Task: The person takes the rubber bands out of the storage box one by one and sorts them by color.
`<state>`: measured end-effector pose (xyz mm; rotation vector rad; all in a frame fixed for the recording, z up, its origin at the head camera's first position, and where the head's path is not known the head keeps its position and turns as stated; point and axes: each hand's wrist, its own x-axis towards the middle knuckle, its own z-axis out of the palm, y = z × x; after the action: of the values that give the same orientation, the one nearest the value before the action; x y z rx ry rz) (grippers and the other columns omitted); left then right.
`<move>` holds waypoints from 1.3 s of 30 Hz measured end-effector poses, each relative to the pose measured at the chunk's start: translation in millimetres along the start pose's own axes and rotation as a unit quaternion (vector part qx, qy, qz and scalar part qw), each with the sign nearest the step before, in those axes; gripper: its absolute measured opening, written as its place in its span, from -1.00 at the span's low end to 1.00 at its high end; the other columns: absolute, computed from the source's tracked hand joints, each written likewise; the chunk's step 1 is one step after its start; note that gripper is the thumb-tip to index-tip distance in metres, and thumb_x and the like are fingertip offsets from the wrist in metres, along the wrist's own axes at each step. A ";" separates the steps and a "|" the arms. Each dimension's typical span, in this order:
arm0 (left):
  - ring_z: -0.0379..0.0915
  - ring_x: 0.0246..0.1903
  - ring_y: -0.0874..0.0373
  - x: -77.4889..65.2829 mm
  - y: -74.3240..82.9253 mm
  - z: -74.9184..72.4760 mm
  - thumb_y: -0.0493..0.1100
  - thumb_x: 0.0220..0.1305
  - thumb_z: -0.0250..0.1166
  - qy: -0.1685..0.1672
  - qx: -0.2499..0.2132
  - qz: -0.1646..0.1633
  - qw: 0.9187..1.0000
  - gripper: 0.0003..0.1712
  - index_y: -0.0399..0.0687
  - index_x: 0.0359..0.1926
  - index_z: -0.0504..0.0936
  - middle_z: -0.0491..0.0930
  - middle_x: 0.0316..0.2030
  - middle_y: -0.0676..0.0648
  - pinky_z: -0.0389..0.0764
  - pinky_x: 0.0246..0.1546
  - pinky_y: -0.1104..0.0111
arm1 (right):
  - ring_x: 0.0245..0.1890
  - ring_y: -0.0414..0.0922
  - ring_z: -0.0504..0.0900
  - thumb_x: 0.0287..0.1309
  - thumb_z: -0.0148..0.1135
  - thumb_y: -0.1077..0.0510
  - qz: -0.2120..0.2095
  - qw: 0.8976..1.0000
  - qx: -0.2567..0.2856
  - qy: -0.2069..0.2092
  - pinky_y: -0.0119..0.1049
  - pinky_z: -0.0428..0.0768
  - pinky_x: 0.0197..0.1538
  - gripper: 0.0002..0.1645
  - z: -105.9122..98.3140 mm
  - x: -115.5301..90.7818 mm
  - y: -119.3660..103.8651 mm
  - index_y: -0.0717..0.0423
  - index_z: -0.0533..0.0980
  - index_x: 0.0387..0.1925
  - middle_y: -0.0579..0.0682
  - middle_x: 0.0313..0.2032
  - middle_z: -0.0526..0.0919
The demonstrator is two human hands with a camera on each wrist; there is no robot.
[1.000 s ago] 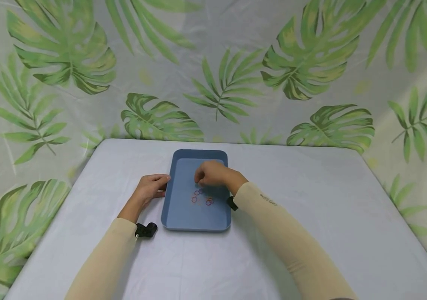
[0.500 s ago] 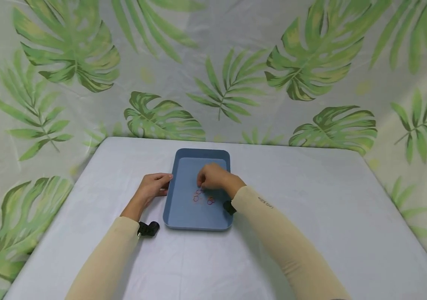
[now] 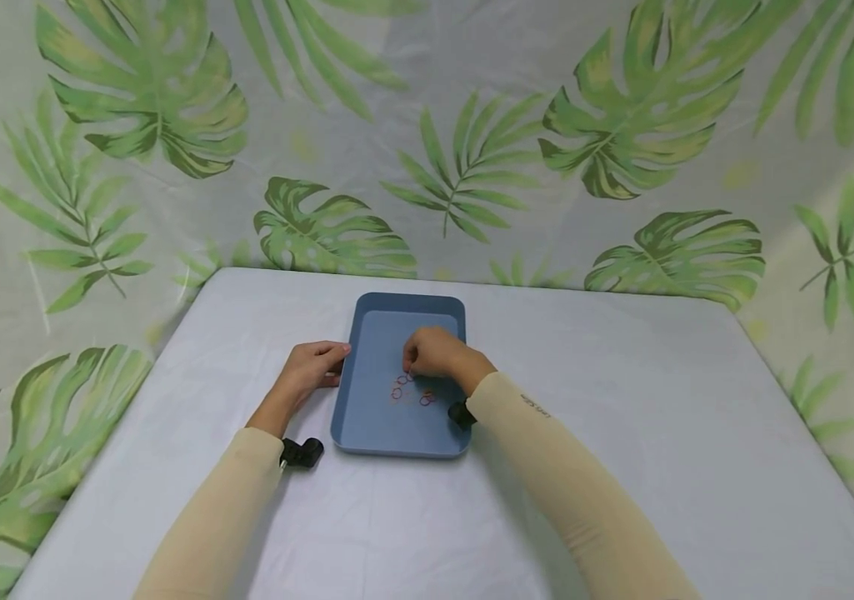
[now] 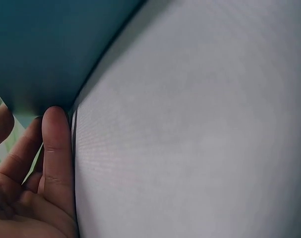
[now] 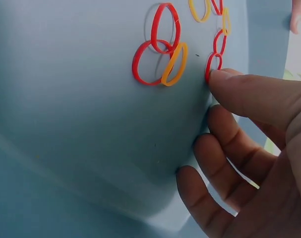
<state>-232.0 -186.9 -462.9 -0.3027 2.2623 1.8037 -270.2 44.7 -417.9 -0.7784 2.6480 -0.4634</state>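
My left hand (image 3: 312, 367) holds the blue tray (image 3: 372, 452) at its left side, with a fingertip on the rim. In the left wrist view, straight fingers (image 4: 57, 148) lie against the tray's outer wall. Over the middle of the tray, my right hand (image 3: 437, 353) pinches a small red rubber band (image 5: 213, 62) at its edge between thumb and forefinger, the forefinger mostly hidden behind the thumb. Its other fingers are bent close to the tray floor. Next to the pinched band lie another red band (image 5: 219, 41) and a yellow rubber band (image 5: 226, 21).
Two red bands and a yellow one overlap in a cluster (image 5: 155, 59) on the tray floor. The tray stands on a table with a white cloth (image 3: 606, 433). A leaf-patterned curtain (image 3: 486, 150) hangs behind. Both wrists carry black cameras (image 3: 302, 452).
My right hand has come slightly nearer over the tray, and its fingertips have reached the red band. My left hand stays at the rim. The head view has shifted a little.
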 end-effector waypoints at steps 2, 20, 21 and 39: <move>0.54 -0.27 0.31 0.3 1.0 0.6 -0.03 0.42 0.21 0.002 0.002 -0.004 1.000 -0.51 -0.30 0.19 0.57 0.65 -0.02 -0.19 0.69 -0.32 0.52 | -0.37 -0.17 0.52 0.19 0.33 0.21 -0.006 1.000 -0.010 0.004 -0.37 0.55 -0.23 -0.87 0.0 -0.1 0.1 0.03 0.71 -0.46 -0.08 -0.41 0.72; 0.54 -0.26 0.31 3.3 2.3 3.3 -0.02 0.41 0.22 0.001 0.013 -0.004 1.000 -0.51 -0.29 0.18 0.57 0.64 -0.03 -0.16 0.69 -0.28 0.52 | -0.37 -0.17 0.44 0.36 0.14 0.15 -0.019 0.999 0.036 -0.021 -0.39 0.41 -0.27 -0.82 -12.1 -5.0 5.9 0.08 0.60 -0.36 -0.08 -0.40 0.55; 0.54 -0.26 0.32 3.4 2.5 3.2 -0.01 0.41 0.21 0.001 0.014 -0.004 1.000 -0.50 -0.28 0.18 0.57 0.64 -0.01 -0.16 0.69 -0.28 0.52 | -0.35 -0.17 0.45 0.36 0.14 0.15 -0.020 0.999 0.046 -0.015 -0.39 0.43 -0.25 -0.83 -15.1 -5.5 7.1 0.08 0.60 -0.34 -0.07 -0.37 0.57; 0.59 -0.01 0.24 -1.9 5.4 1.8 -0.09 0.42 0.22 0.000 -0.029 -0.010 1.000 -0.49 -0.30 0.26 0.52 0.48 0.28 -0.30 0.67 -0.03 0.49 | -0.16 -0.08 0.59 0.37 0.09 0.18 -0.023 0.994 0.100 0.026 -0.23 0.56 -0.09 -0.84 -79.5 -44.6 44.0 0.13 0.59 -0.24 0.05 -0.16 0.69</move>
<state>-231.7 -184.0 -457.7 -0.3341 2.2026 1.8608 -287.4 121.8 -354.6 -0.7760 2.5834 -0.7565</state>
